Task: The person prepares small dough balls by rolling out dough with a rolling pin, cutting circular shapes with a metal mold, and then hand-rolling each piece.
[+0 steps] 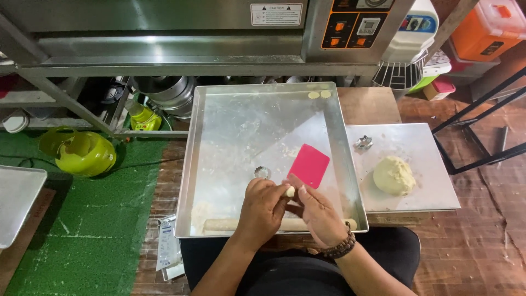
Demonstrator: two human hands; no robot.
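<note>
Item, nearest the wearer: dark-clothed lap at the bottom of the head view, both forearms reaching forward over it. Left hand [264, 205], fingers curled together and closed about a small dough piece [289, 191], which sits pinched between the two hands just above the near part of the tray. Right hand [319, 212], beaded bracelet [341, 248] at the wrist, fingertips drawn together onto the same piece from the other side; the thumb's exact placing cannot be told. Step judged in hand: shaping or rolling a small portion of dough between the fingers. Item, beneath the hands: large metal baking tray [219, 109], floured in patches, with a rolling pin [285, 225] lying along its near edge, partly hidden by the wrists. Item, just beyond the hands on the tray: a small round fluted cutter [262, 172] and a pink plastic scraper [308, 165], lying flat and well clear of each other. Item, far corner of the tray: two small pale dough discs [319, 94], touching or nearly so. Item, to the right of the tray: a smaller metal sheet [427, 153] bearing a pale dough ball [394, 175] and a star-like metal cutter [362, 143]. Item, left: green mat [93, 219] with a yellow-green helmet [79, 152]. Item, farthest: steel oven front [164, 38] with an orange control panel [356, 24]. Next move, as judged, calls for a light, even pinch, so the soft piece keeps its form, and an open floured spot on the tray for it.
</note>
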